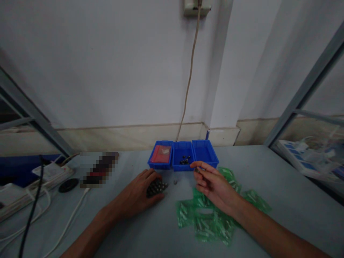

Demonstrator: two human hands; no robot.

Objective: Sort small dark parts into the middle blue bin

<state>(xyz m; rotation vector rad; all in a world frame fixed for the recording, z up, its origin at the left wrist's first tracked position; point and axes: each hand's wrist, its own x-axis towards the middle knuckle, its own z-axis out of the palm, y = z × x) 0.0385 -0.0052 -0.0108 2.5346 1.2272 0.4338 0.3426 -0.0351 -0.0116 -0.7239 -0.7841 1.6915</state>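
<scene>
On the table, my left hand (141, 191) curls around a dark block of small round metal pieces (156, 187), thumb on its near side and fingers on its far side. One loose metal piece (175, 182) lies just right of it. My right hand (211, 182) is raised in front of the blue bins, thumb and fingers pinching a small dark metal piece (197, 170). The middle blue bin (183, 146) holds several small dark parts (185, 159). Green plastic bags (205, 225) with silvery pieces inside lie below and around my right hand.
A red packet (161, 154) lies in the left blue bin (159, 166); the right blue bin (205, 152) stands beside the others. At left are a blurred-out object (99, 170), a black disc (68, 185), cables and a power strip (57, 175). A wall closes the back.
</scene>
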